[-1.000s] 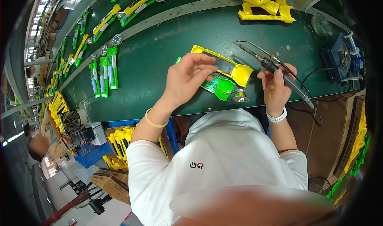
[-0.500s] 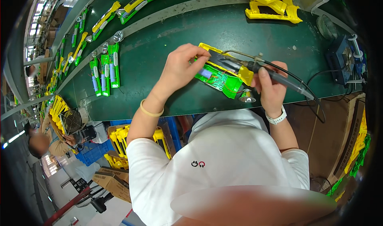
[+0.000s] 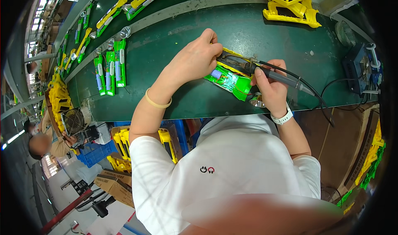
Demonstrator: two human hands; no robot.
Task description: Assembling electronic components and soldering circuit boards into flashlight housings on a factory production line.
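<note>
My right hand is closed round a soldering iron with a thin tube along its top. The iron's tip end points left, over an opened yellow casing half. My left hand is closed at the casing's far left end, its fingertips curled; what they pinch is hidden. Just nearer to me lies a green casing half with a blue battery cell, a green circuit board and red wires. A silver reflector cup sits by its right end, near my right hand.
Several green halves with cells and reflectors lie to the left on the green table. Yellow frames are stacked at the back right. A blue soldering station stands at the right edge. Another person works at far left, beside a fan.
My left hand has moved up and away from me, to the casing's far left end. My right hand and the iron have shifted slightly left. The whole view has shifted a little.
</note>
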